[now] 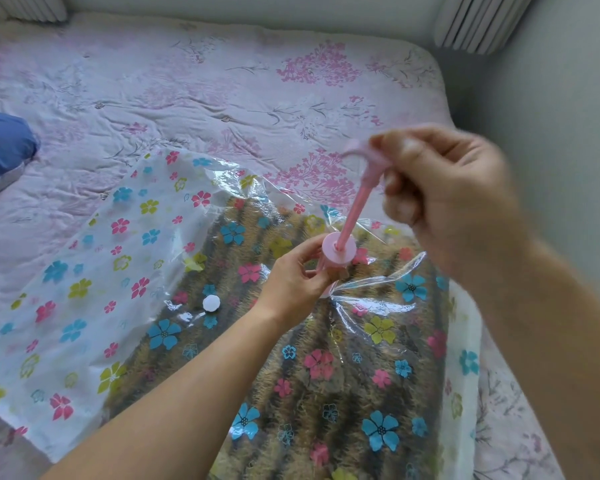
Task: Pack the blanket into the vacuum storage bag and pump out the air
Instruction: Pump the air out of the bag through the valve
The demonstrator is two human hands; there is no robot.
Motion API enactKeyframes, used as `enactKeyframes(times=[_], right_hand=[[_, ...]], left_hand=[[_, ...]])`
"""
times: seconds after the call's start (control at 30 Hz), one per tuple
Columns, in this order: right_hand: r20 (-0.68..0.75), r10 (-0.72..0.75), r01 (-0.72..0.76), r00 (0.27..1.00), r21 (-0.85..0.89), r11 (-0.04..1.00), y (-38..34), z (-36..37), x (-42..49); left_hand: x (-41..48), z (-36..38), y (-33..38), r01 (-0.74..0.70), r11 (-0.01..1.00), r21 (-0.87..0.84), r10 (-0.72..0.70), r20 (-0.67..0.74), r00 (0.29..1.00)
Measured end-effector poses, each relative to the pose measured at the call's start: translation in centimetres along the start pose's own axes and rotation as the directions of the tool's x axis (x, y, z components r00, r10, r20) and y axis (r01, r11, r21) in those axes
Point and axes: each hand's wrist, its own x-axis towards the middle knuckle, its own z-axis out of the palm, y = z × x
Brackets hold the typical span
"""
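A clear vacuum storage bag (pixel 84 271) printed with coloured flowers lies on the bed, and a brown striped blanket (pixel 326 393) fills its right half. A pink hand pump (pixel 340 251) stands upright on the bag over the blanket. My left hand (pixel 298 275) grips the pump's barrel just below its round top. My right hand (pixel 440 192) is closed around the pump's T-handle (pixel 357 150), and the piston rod is drawn out and slanted. A small white round cap (pixel 211 302) rests loose on the bag to the left of my left wrist.
The bed (pixel 222 81) carries a pale pink floral quilt. A blue pillow (pixel 0 150) lies at the left edge. A white radiator (pixel 478 19) stands at the far right, and a grey wall (pixel 568 116) runs along the bed's right side.
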Motion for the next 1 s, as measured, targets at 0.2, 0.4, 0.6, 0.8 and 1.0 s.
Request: enactKeyframes(times=[0.2, 0.4, 0.6, 0.8, 1.0], right_hand=[[-0.087, 0.326, -0.337, 0.941, -0.203, 0.919, 8.0, 0.3, -2.3], [-0.057, 0.207, -0.215, 0.977, -0.201, 0.956, 4.3, 0.5, -1.5], [0.04, -0.057, 0.055, 0.998, 0.04, 0.998, -1.2, 0.1, -0.5], [-0.101, 0.308, -0.322, 0.946, -0.201, 0.925, 7.7, 0.2, -2.3], [-0.077, 0.246, -0.257, 0.966, -0.228, 0.939, 5.7, 0.3, -1.8]], left_hand=[[-0.2, -0.2, -0.1, -0.001, 0.999, -0.039, 0.0, -0.007, 1.0], [-0.2, -0.1, 0.0, -0.02, 0.999, -0.038, 0.02, -0.001, 1.0], [-0.1, -0.1, 0.1, -0.022, 1.0, 0.004, 0.022, 0.01, 1.0], [-0.2, -0.1, -0.2, -0.009, 1.0, -0.025, 0.009, 0.003, 1.0], [-0.3, -0.1, 0.0, -0.019, 0.999, -0.035, 0.02, 0.003, 1.0]])
